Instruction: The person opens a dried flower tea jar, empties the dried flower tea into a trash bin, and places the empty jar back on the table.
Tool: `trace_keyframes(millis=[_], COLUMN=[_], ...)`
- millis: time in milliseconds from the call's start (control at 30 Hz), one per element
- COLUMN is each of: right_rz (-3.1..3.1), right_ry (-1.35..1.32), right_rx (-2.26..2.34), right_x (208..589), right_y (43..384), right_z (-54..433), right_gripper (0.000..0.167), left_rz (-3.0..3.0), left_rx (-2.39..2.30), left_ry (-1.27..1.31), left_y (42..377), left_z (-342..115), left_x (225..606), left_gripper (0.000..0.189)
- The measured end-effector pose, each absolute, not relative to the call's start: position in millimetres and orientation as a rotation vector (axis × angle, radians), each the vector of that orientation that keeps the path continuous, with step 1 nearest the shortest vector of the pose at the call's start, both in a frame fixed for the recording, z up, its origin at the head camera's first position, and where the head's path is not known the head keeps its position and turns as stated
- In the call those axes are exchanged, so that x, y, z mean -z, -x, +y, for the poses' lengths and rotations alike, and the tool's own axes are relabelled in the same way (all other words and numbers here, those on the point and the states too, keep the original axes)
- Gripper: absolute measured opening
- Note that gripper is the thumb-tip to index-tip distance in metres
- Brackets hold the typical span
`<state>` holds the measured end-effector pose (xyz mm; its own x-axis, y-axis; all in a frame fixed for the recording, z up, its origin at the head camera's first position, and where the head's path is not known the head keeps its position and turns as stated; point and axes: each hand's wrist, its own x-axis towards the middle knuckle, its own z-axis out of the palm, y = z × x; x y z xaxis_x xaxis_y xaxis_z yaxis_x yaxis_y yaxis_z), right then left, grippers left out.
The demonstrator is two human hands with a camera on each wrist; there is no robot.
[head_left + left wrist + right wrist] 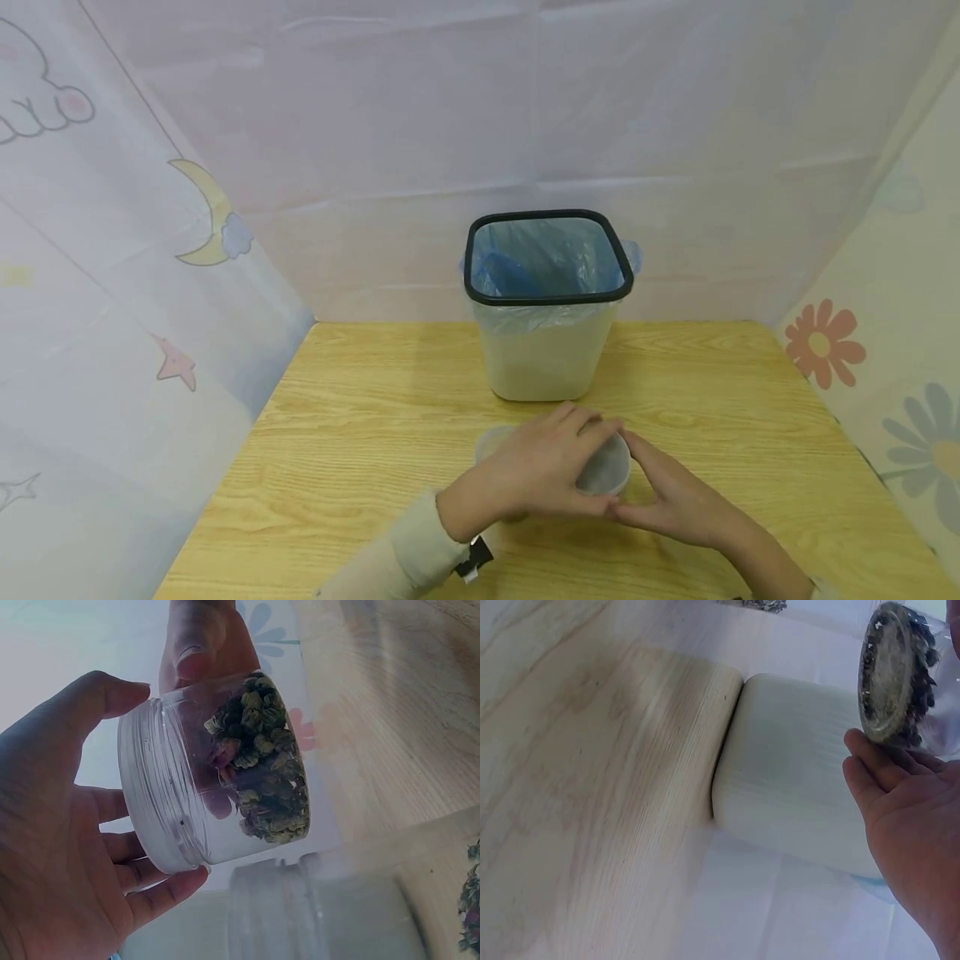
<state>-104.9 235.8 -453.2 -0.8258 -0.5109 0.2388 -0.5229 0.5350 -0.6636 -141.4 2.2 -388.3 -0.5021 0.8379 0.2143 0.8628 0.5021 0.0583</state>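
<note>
Jar point(214, 769) with dried flower buds point(262, 761) in its lower part is between a person's two bare hands, raised off the counter point(360, 417); the right wrist view catches its base point(889, 679). What matters most is how the two grips sit along its top-to-base axis, which runs roughly upright. The left grip point(536, 467) comes from the left and over the top, thumb on the near side and fingers on the far side of the ridged upper band point(142, 787). The right grip point(671, 492) meets the jar from the right and lower down, with fingertips close by the base. Both are narrowed to the jar's width and hold it, so neither is nearer. Whether that band is a lid or bare threading, I cannot tell. Just left of the held jar, partly hidden by the left grip, is a second jar point(492, 442), also with buds. The waste bin point(543, 358), with a black rim point(549, 299) and plastic liner point(573, 258), stands beyond both.
</note>
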Motion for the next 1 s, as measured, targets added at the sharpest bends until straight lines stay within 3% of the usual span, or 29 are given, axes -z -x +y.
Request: trace_keyframes(millis=[433,1000], right_rz=[-2.624,-2.617], right_ry=[-0.926,-0.896], right_rx=[-1.307,-1.315], right_x=[456,455], right_y=[107,105], right_z=[229,223], right_gripper=[0.103,0.099], left_rz=[-2.592,-2.594], left_rx=[0.218,0.192], left_ry=[1.458,1.42], left_y=[141,139], left_z=[4,4], left_x=[377,369], left_gripper=[0.08,0.074])
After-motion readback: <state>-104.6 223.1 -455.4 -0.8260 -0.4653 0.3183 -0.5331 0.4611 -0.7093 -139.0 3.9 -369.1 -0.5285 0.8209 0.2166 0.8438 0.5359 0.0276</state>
